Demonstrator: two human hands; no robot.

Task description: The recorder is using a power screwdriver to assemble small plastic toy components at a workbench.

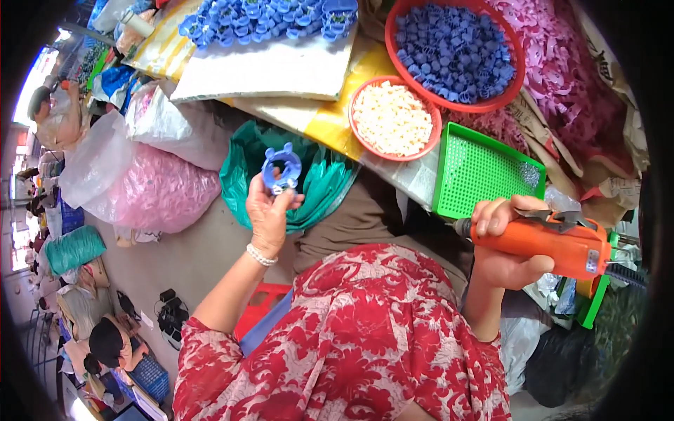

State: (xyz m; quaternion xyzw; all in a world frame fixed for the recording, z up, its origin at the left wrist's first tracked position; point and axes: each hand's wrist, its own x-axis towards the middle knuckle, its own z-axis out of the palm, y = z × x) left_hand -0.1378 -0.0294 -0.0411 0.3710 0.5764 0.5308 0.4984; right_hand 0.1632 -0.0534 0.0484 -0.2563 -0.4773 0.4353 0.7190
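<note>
Left fingers (284, 200) pinching blue ring (290, 159) — ears (288, 147) upward, right fingers (496, 218) wrapping orange driver (544, 246) — long axis crosswise, tip (463, 226) leftward

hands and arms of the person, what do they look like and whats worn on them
Both the left hand and right hand are gloveless. A white beaded bracelet circles the left wrist. Red sleeves with a pale floral pattern leave the forearms bare.

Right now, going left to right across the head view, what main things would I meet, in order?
Translucent plastic bag filled with pink pieces, left hand holding a blue ring-shaped plastic piece, small round red basket of cream-coloured pieces, right hand gripping an orange handheld power tool.
</note>
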